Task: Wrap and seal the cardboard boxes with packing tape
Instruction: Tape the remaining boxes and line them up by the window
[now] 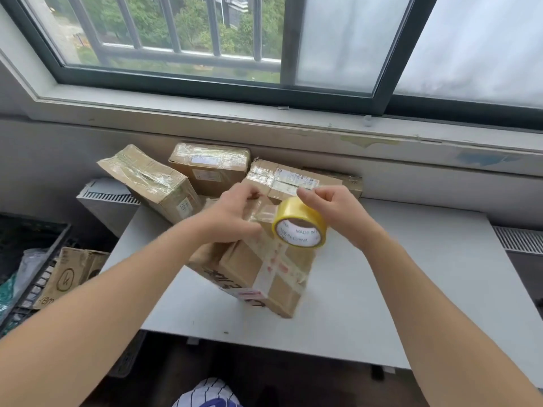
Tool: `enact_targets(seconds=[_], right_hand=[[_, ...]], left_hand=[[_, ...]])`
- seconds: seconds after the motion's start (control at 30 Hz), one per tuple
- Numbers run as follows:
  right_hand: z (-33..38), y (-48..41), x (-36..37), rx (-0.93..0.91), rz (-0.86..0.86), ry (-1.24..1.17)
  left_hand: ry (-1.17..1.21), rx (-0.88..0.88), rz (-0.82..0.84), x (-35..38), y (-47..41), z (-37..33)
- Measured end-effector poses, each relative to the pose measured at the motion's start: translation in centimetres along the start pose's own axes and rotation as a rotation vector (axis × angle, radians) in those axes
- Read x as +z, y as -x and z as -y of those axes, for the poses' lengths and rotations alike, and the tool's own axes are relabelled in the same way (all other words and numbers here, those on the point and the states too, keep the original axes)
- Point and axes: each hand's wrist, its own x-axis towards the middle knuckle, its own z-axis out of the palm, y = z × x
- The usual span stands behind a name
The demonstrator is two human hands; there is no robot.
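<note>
You tape a tilted cardboard box (266, 270) on the white table (396, 289).
Your left hand (232, 215) grips the box's upper end, fingers curled over it. Your right hand (332, 208) grasps the yellow tape roll (299, 227) just beside it, a strip (264, 215) stretched from roll to box. Other taped boxes (210, 168) lie behind, at the table's far edge.

Matt cardboard box (258, 268), glossy tape roll (299, 223), seemingly plastic.

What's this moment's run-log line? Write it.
taping box | left hand holds box | right hand grips tape roll | taped boxes behind
</note>
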Motion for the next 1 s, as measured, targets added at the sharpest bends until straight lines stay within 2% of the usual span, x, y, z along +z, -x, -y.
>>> enact_targets(seconds=[0.1, 0.27, 0.33, 0.4, 0.53, 0.63, 0.77, 0.83, 1.0], right_hand=[[3.4, -1.6, 0.8, -0.083, 0.075, -0.024], [3.6, -4.9, 5.7, -0.076, 0.268, 0.301], [2.5, -5.6, 6.8, -0.053, 0.298, 0.397], [1.8, -6.3, 7.0, -0.030, 0.300, 0.434], [1.1, -7.5, 6.9, 0.004, 0.313, 0.473], [1.1, -8.2, 7.2, 0.002, 0.280, 0.477], [1.5, -8.8, 7.8, -0.025, 0.323, 0.490], [2.5, -9.1, 7.8, -0.072, 0.332, 0.505], [4.4, -9.2, 7.7, -0.170, 0.390, 0.696]], left_hand=[[0.290, 0.007, 0.001, -1.4, 0.2, 2.5], [0.240, -0.038, 0.069, 1.6, 0.4, 8.2], [0.252, -0.056, 0.022, 2.8, 0.3, 9.2], [0.269, -0.070, 0.000, 3.7, 0.3, 9.6], [0.356, -0.106, 0.086, 5.9, 0.3, 10.7], [0.468, -0.164, -0.039, 7.9, 0.4, 10.5], [0.682, -0.227, -0.237, 10.4, 0.4, 8.2], [0.733, -0.224, -0.208, 10.9, 0.2, 8.1], [0.657, -0.191, -0.090, 9.8, 0.1, 9.8]])
